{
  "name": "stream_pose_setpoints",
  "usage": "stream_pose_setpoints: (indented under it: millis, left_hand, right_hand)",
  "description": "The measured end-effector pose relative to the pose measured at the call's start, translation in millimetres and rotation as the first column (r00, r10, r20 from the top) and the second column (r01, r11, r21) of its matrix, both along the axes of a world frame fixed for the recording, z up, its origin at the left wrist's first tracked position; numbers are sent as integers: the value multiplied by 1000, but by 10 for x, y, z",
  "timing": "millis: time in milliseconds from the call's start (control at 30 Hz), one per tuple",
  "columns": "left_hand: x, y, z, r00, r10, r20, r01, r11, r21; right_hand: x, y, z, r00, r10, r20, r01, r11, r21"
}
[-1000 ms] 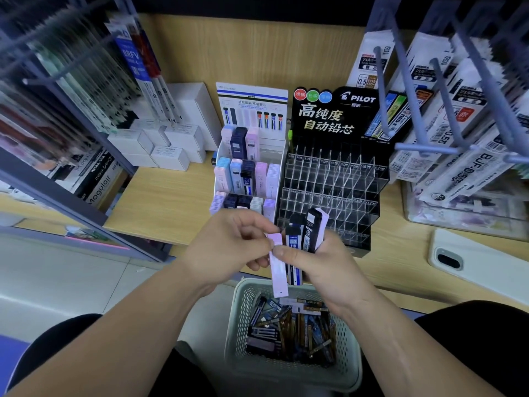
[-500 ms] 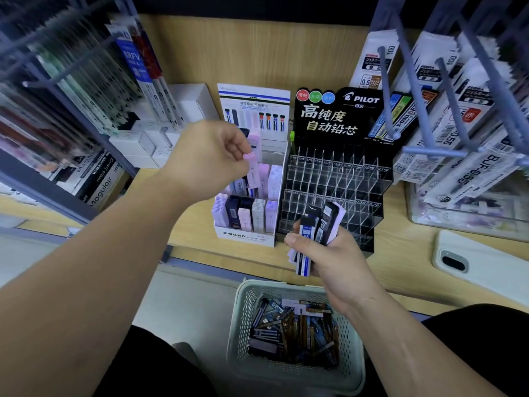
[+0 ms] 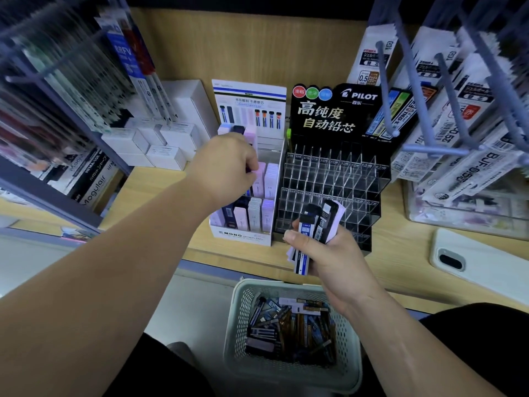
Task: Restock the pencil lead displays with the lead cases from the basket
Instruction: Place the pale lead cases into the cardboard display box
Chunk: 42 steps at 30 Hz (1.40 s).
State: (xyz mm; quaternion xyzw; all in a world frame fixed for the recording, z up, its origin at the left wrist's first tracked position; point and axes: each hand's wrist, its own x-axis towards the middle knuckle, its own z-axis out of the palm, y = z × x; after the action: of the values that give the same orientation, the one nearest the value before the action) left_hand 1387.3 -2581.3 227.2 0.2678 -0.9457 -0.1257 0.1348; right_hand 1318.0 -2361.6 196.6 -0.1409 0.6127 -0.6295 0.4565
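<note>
The MONO display box (image 3: 240,237) is white card with steps inside. It stands on the smooth, pale wooden bench (image 3: 148,190). Its rows hold thin, flat standing lead cases (image 3: 254,214) in pink, pale purple, white and dark blue. They all stand on end with their long sides going up.

The left hand (image 3: 226,167) is over the middle row of the MONO box. Its fingers are curled in tight against the top of a pale pink case (image 3: 260,179) there. I cannot tell if they pinch that case or only touch it.

The right hand (image 3: 335,259) is just to the right of the MONO box and a bit nearer the person. It grips a bunch of lead cases (image 3: 316,224) made of shiny hard plastic in black, blue and white. They fan out a little. Their long sides point up and away from the person, leaning to the right.

Right beside the MONO box, on its right, stands the Pilot display rack (image 3: 329,179). It is clear plastic split into many small square slots, with a black sign on top.

Below the MONO box, in front of the bench, is a pale green plastic basket (image 3: 286,285) with small holes in its walls. Loose lead cases (image 3: 289,328) lie in it in a jumble, pointing many ways.

Far to the right of the MONO box, a white phone (image 3: 481,267) lies flat on the bench.
</note>
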Motion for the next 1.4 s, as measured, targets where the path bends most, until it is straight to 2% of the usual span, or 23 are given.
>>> stream_pose_setpoints:
  millis: [167, 233, 300, 333, 367, 433, 500, 700, 867, 1000, 1100, 1167, 1267, 1400]
  left_hand:
    - [1, 63, -21, 999, 44, 0, -44, 998, -51]
    - [70, 139, 21, 996, 66, -61, -69, 997, -45]
    - [185, 295, 57, 981, 100, -165, -96, 995, 31]
    - [241, 416, 64, 972, 123, -202, -94, 984, 148]
    - [291, 558, 77, 965, 148, -216, -73, 944, 321]
    - [366, 817, 41, 963, 180, -201, -9, 766, 642]
    - [429, 1017, -29, 960, 221, -175, 5, 607, 795]
    - [518, 1249, -100, 872, 467, -147, -40, 367, 929]
    - [564, 1233, -155, 873, 480, -86, -77, 309, 948]
    - [605, 1170, -146, 853, 507, -124, -22, 271, 962]
    - [629, 1070, -130, 823, 544, -166, 17, 269, 963]
    - [636, 978, -83, 818, 541, -194, 19, 312, 950]
    - [598, 758, 57, 800, 533, -276, 17, 440, 898]
    - [409, 389, 357, 776, 467, -424, 2, 670, 742]
  right_hand:
    - [5, -10, -8, 1000, 5, 13, -5, 1000, 11]
    - [4, -10, -5, 1000, 5, 11, -5, 1000, 18]
    - [-1, -7, -9, 1000, 13, -2, -13, 1000, 22]
    - [3, -8, -6, 1000, 19, -12, -18, 1000, 21]
    - [6, -7, -11, 999, 26, -24, -25, 1000, 18]
    - [23, -7, -24, 997, 50, -50, -51, 999, -8]
    - [48, -6, -30, 992, 91, -82, -94, 995, -36]
    - [101, 37, -84, 963, 208, -170, -214, 977, -17]
    - [123, 71, -47, 965, 246, -93, -247, 969, 0]
    - [140, 65, -41, 972, 235, 18, -235, 972, 12]
    - [146, 36, -81, 974, 225, 32, -225, 974, 26]
    - [160, 18, -89, 977, 205, 58, -206, 978, 25]
    - [141, 3, -96, 986, 160, 56, -162, 986, 32]
    - [96, -5, -126, 990, 138, 23, -140, 988, 72]
